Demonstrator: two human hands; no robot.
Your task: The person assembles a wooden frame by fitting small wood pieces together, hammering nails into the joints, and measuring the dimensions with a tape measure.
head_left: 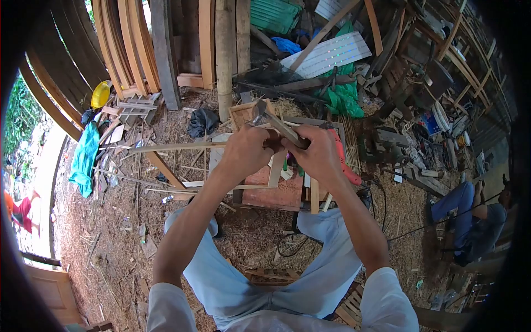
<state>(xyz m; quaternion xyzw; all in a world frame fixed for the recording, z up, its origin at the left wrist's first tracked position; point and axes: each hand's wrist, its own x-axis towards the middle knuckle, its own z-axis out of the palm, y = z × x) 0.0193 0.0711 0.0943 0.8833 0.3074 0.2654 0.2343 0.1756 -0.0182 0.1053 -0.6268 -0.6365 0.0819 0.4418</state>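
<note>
Both hands are close together over a low wooden work surface point(276, 193) between the knees. My left hand point(250, 148) is closed, its fingers bent inward; what it pinches is too small to make out. My right hand point(316, 152) is wrapped round a hammer-like tool point(285, 130), whose metal head points up and left. Just beyond the hands stands a small wooden box point(243, 114). A thin wood strip point(182, 147) runs left from beside my left hand. Below the hands, a short wood piece point(276, 169) stands over the surface.
A red power tool point(344, 160) with a cable lies right of my right hand. Another person point(478, 224) sits at the far right. Wood scraps litter the ground. A black plastic bag point(203, 122) and a bamboo post point(224, 61) are ahead on the left.
</note>
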